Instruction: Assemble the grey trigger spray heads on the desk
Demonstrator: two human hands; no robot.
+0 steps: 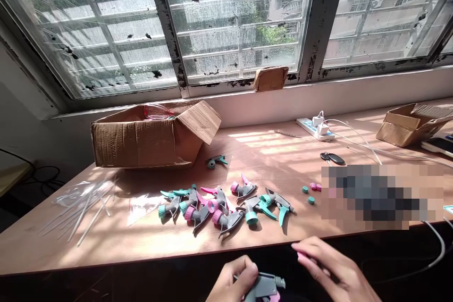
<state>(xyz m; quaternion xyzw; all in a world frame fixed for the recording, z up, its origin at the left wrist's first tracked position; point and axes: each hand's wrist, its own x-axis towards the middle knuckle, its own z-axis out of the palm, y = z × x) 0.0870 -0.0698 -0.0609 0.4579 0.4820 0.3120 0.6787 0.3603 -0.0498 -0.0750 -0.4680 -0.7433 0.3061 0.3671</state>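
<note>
In front of the table's near edge, my left hand point(231, 281) is closed around a grey spray trigger head point(264, 287), its bare nozzle end pointing right. A bit of pink shows beneath that head. My right hand point(331, 271), a short way to the right, pinches a small pink nozzle cap point(302, 255) between thumb and fingers, apart from the trigger head. Beyond my hands lie several grey spray trigger heads with pink point(228, 221) or teal point(252, 214) collars and levers. Loose teal caps point(310, 200) and pink caps point(314, 186) rest to their right.
A large open cardboard box point(134, 144) stands back left, with one teal-levered trigger head point(216, 162) beside it. Thin white tubes point(85, 217) and clear plastic bags point(145, 205) lie left. A power strip point(311, 128), key fob point(332, 158) and smaller box point(398, 127) are right.
</note>
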